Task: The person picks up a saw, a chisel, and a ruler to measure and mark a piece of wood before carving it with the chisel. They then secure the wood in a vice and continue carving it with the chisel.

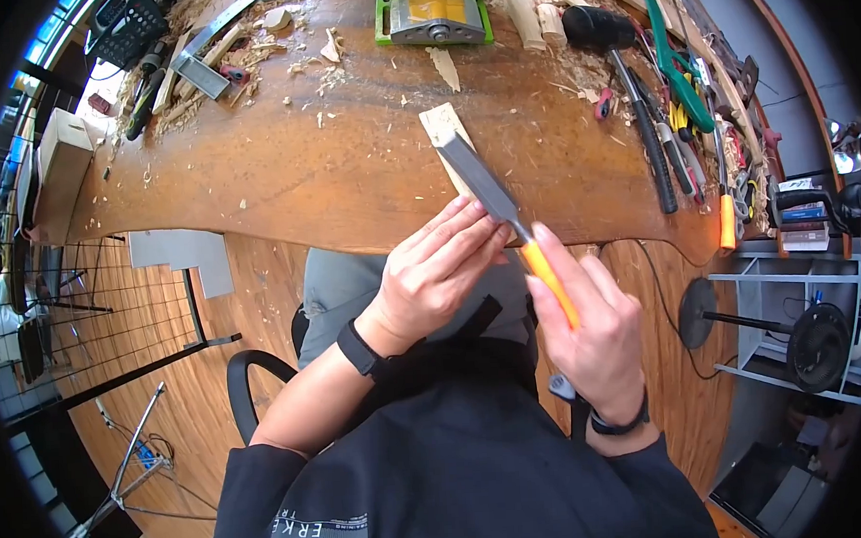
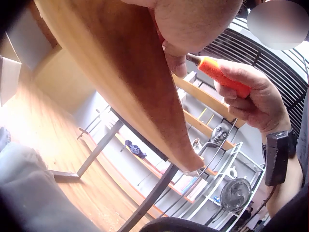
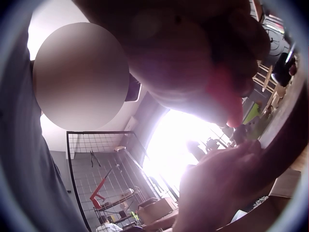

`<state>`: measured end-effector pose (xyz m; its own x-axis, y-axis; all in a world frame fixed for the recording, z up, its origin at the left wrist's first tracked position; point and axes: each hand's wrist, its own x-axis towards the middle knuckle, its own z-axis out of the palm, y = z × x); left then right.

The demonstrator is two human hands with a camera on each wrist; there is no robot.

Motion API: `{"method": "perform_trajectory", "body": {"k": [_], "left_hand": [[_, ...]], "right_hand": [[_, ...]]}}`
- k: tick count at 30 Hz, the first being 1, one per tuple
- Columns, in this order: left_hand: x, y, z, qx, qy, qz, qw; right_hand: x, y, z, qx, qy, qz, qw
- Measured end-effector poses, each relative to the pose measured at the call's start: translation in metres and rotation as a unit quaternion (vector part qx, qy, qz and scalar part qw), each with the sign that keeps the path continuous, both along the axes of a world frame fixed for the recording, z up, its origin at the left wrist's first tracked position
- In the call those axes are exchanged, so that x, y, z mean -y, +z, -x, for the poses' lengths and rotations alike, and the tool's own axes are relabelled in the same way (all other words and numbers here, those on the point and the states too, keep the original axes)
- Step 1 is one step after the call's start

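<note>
My right hand point(image 1: 594, 324) grips the orange handle point(image 1: 551, 284) of a chisel. Its wide grey blade point(image 1: 479, 174) slants up and away to the left, the tip overlapping the far end of a pale wood strip point(image 1: 437, 121). With its fingers bunched at the strip's near end, right beside the blade, my left hand point(image 1: 440, 268) holds the strip at the front edge of the table; its thumb is hidden in the head view. In the left wrist view, the orange handle point(image 2: 224, 77) shows in the right hand point(image 2: 260, 96), level with the table edge.
On the wooden table point(image 1: 280, 184) lie wood shavings point(image 1: 331, 79). A green-framed device point(image 1: 435, 15) stands at the back centre. A black mallet point(image 1: 601, 28) and several hand tools line the right side; a wooden box point(image 1: 63, 166) stands at the left edge.
</note>
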<state>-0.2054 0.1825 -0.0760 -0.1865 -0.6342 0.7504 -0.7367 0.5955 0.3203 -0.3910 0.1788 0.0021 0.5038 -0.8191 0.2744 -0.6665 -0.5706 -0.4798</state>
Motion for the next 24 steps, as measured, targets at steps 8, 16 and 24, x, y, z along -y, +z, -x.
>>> {"method": "perform_trajectory", "body": {"k": [8,16,24], "left_hand": [[0.002,-0.001,0.0,-0.002,0.002,0.005,1.0],[0.001,-0.001,0.001,0.002,0.01,0.002,1.0],[0.001,-0.001,0.001,-0.006,0.003,-0.004,1.0]], "right_hand": [[-0.005,0.008,0.001,-0.015,0.003,-0.013,1.0],[-0.001,0.008,-0.002,-0.006,0.01,0.003,1.0],[0.002,0.016,-0.005,-0.014,0.014,-0.011,1.0]]}}
